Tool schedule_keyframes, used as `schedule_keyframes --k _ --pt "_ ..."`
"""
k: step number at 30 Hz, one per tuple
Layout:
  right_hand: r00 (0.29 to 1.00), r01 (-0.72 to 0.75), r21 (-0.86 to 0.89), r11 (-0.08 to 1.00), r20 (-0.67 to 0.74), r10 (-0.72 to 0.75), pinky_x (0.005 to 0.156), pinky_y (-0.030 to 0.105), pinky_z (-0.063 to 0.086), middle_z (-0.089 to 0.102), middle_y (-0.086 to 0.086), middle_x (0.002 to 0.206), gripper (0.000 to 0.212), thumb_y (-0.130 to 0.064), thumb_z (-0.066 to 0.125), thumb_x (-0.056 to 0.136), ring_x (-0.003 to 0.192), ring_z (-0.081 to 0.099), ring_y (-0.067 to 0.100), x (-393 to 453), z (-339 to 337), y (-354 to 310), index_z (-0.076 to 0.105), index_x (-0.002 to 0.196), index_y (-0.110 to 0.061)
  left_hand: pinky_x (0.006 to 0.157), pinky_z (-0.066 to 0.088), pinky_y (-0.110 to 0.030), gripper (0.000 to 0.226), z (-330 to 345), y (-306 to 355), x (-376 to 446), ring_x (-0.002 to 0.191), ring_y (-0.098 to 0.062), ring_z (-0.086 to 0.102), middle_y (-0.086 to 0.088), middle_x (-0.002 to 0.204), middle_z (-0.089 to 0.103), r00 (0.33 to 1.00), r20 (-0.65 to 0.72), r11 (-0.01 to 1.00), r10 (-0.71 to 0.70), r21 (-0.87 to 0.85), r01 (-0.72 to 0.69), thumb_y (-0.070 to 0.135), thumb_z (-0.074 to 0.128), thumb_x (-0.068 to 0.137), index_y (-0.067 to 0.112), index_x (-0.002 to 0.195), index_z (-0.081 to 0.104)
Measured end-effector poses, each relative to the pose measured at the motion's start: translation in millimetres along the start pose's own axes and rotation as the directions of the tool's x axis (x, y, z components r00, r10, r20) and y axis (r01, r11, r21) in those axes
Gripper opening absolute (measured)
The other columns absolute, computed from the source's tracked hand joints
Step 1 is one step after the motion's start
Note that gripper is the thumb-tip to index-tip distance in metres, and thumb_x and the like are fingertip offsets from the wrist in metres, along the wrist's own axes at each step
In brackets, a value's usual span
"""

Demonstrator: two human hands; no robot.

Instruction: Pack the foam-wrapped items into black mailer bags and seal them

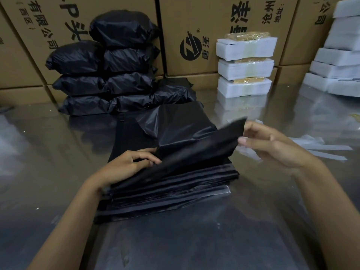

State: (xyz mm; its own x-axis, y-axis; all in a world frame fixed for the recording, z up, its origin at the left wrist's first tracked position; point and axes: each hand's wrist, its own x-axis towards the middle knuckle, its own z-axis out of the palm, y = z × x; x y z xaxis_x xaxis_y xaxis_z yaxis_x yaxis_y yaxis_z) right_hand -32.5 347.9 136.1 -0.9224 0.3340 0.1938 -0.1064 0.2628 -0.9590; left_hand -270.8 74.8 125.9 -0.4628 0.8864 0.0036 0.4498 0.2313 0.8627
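A stack of flat black mailer bags (167,193) lies on the shiny metal table (194,240) in front of me. The top bag (194,141) is lifted and folded back. My right hand (272,145) pinches its raised corner between thumb and fingers. My left hand (128,164) holds the bag's left edge, fingers curled onto the plastic. Three foam-wrapped items (245,65) stand stacked at the back, right of centre. Several packed black bags (109,75) are piled at the back left.
Cardboard boxes (194,26) with printed characters line the back wall. More white foam blocks (339,61) are stacked at the far right. Peeled clear adhesive strips (319,149) lie on the table to the right of my right hand.
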Motion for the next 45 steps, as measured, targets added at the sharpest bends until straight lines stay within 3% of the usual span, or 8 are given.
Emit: schedule_keyframes --k 3,8,11,15,20,25,32,45 --pt "0.973 0.016 0.170 0.985 -0.229 0.023 0.087 0.033 0.056 0.074 0.009 0.096 0.008 -0.018 0.061 0.094 0.093 0.070 0.023 13 19 9 0.056 0.097 -0.013 0.070 0.039 0.005 0.056 -1 8 -8 0.087 0.018 0.062 0.039 0.078 0.066 0.999 -0.018 0.991 0.047 -0.123 -0.049 0.003 0.051 0.096 0.056 0.095 0.071" --pt "0.831 -0.062 0.157 0.986 -0.539 0.138 0.063 0.033 0.055 0.074 0.003 0.079 0.011 -0.023 0.054 0.104 0.073 0.068 0.024 27 42 23 0.053 0.093 -0.021 0.082 0.048 -0.017 0.053 -17 -14 -18 0.085 -0.013 0.070 -0.010 0.094 0.072 0.997 -0.035 0.806 0.069 -0.587 -0.076 0.021 0.032 0.107 -0.001 0.086 0.075" --pt "0.787 -0.070 0.137 0.988 -0.601 0.140 0.072 0.041 0.049 0.061 0.010 0.080 0.015 -0.028 0.054 0.103 0.074 0.058 0.025 29 47 25 0.052 0.088 -0.027 0.110 0.039 -0.034 0.093 -33 1 -12 0.134 -0.020 0.050 -0.008 0.144 0.054 0.982 0.149 0.857 0.115 -0.514 -0.022 0.070 0.066 0.075 0.000 0.135 0.057" --pt "0.753 -0.080 0.123 0.989 -0.643 0.141 0.072 0.041 0.048 0.063 0.002 0.074 0.013 -0.027 0.052 0.103 0.071 0.057 0.021 31 52 26 0.052 0.091 -0.025 0.099 0.048 -0.025 0.076 -36 -7 -13 0.129 -0.008 0.053 0.012 0.139 0.058 0.946 0.306 0.958 0.104 -0.286 -0.013 0.048 0.091 0.060 0.040 0.129 0.062" --pt "0.739 -0.065 0.125 0.990 -0.661 0.132 0.068 0.038 0.045 0.062 -0.005 0.064 0.017 -0.015 0.050 0.101 0.071 0.054 0.020 30 52 22 0.053 0.088 -0.025 0.083 0.054 -0.023 0.025 -11 5 8 0.109 -0.017 0.069 -0.003 0.113 0.074 0.977 -0.207 0.897 -0.045 -0.440 -0.052 0.041 0.071 0.081 0.027 0.099 0.079" --pt "0.740 -0.020 0.144 0.989 -0.664 0.112 0.076 0.039 0.047 0.063 -0.001 0.079 0.016 -0.030 0.057 0.099 0.078 0.060 0.018 24 54 9 0.056 0.083 -0.031 0.072 0.057 -0.019 0.032 -2 21 9 0.104 -0.012 0.070 0.004 0.111 0.075 0.924 -0.378 0.833 -0.053 -0.528 -0.168 0.048 0.065 0.079 0.029 0.102 0.076" --pt "0.861 0.109 0.332 0.937 -0.503 0.078 0.070 0.037 0.048 0.068 0.008 0.086 0.009 -0.019 0.057 0.088 0.079 0.064 0.024 14 43 -22 0.063 0.093 -0.016 0.083 0.057 -0.025 0.018 0 39 4 0.105 -0.009 0.069 0.008 0.113 0.074 0.892 -0.451 0.782 -0.022 -0.563 -0.266 0.036 0.060 0.095 0.037 0.097 0.078" --pt "0.992 0.071 0.227 0.971 0.084 -0.092 0.096 0.031 0.054 0.073 -0.003 0.114 0.058 -0.073 0.075 0.067 0.111 0.067 0.015 -1 30 -17 0.076 0.107 -0.032 0.081 0.056 -0.025 0.030 3 37 1 0.105 -0.017 0.070 -0.002 0.110 0.075 0.882 -0.471 0.808 0.013 -0.514 -0.286 0.046 0.071 0.083 0.022 0.100 0.077"
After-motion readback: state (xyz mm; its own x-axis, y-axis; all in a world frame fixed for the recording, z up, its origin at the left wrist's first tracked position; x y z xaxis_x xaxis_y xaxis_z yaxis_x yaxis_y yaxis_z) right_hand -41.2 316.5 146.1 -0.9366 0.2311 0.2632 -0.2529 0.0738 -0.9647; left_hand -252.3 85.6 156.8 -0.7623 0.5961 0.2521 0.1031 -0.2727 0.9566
